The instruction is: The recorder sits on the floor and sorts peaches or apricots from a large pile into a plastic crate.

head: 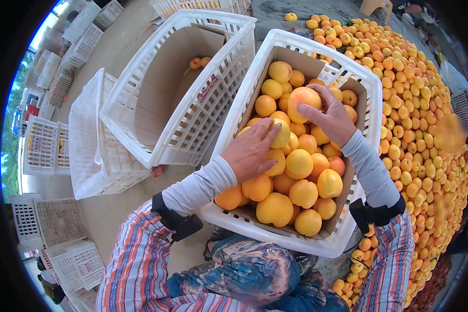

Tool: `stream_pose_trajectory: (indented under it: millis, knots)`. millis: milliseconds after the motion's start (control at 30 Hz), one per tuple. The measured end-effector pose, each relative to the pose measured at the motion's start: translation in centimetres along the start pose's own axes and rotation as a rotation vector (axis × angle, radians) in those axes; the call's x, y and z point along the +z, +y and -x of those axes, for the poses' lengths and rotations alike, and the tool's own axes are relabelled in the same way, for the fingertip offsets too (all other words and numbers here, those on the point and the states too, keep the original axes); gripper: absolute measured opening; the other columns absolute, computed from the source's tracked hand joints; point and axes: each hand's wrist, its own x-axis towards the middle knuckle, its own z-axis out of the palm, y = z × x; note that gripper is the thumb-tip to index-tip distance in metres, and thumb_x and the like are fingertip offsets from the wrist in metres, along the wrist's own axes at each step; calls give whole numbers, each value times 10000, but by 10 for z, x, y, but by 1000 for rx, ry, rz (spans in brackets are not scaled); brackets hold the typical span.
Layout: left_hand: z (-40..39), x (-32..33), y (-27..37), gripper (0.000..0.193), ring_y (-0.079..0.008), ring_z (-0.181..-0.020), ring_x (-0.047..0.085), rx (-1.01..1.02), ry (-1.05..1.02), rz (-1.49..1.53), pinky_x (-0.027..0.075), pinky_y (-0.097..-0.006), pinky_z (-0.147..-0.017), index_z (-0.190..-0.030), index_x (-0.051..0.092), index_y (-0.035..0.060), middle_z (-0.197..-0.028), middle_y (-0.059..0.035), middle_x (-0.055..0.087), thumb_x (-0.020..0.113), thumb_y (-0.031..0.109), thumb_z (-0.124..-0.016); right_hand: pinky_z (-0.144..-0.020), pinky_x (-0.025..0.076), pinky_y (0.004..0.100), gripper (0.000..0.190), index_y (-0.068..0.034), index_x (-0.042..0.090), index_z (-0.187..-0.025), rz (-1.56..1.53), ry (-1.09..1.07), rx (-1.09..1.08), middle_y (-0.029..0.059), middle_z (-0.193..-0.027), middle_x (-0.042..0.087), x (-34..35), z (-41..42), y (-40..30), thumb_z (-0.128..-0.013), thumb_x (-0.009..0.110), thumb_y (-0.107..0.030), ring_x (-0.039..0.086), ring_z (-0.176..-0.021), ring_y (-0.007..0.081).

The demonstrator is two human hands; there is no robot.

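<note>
In front of me stands a white plastic crate [280, 247], lined with cardboard [292, 58] and heaped with yellow-orange stone fruit [299, 163]. My right hand [333, 115] holds a large red-blushed stone fruit [305, 100] between thumb and fingers, just above the heap. My left hand [249, 150] lies over the crate's left side, fingers and thumb apart. Its fingertips touch a yellow stone fruit [280, 134], and its thumb rests against another one [276, 163] below.
At left, a second cardboard-lined crate [202, 113] holds a few fruit [200, 62] at its far end. Beside it stands a crate with a white liner [87, 132]. A large pile of loose fruit [413, 128] spreads along the right. Stacked crates [76, 265] line the far left.
</note>
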Motion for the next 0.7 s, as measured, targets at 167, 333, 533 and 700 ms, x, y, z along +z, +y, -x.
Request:
stream_pose_trajectory:
  millis: [167,333,533,700]
  knots:
    - [-4,2,1,779,-372,-1250,331,19,-17,-81,270,-389,-1067,-1353,272,-37,-1367,-238,307,652,287,-755,-900,433,309,583,46,432,-1237,107,-89,-27,173,-1143,552,47,-39,31,-833,600,-340,541,-1047,216]
    - [9,-5,-3,773,-367,-1238,339,-13,11,-73,272,-406,-1055,-1344,286,-31,-1354,-233,328,655,308,-756,-932,413,316,485,57,480,-1202,32,-196,74,178,-1148,562,60,-48,34,-888,499,-312,537,-1073,243]
    - [-16,0,7,719,-404,-1223,340,29,-7,-28,281,-424,-1041,-1355,305,45,-1329,-235,331,649,258,-760,-877,443,359,472,39,549,-1104,293,-149,7,211,-1111,578,15,-22,28,-856,486,-358,573,-1007,296]
    - [-16,2,-4,645,-391,-1262,319,92,25,30,274,-428,-1051,-1365,294,34,-1390,-218,292,578,168,-801,-767,495,352,403,38,555,-1039,431,79,-128,189,-970,619,-31,57,-3,-837,554,-311,632,-861,282]
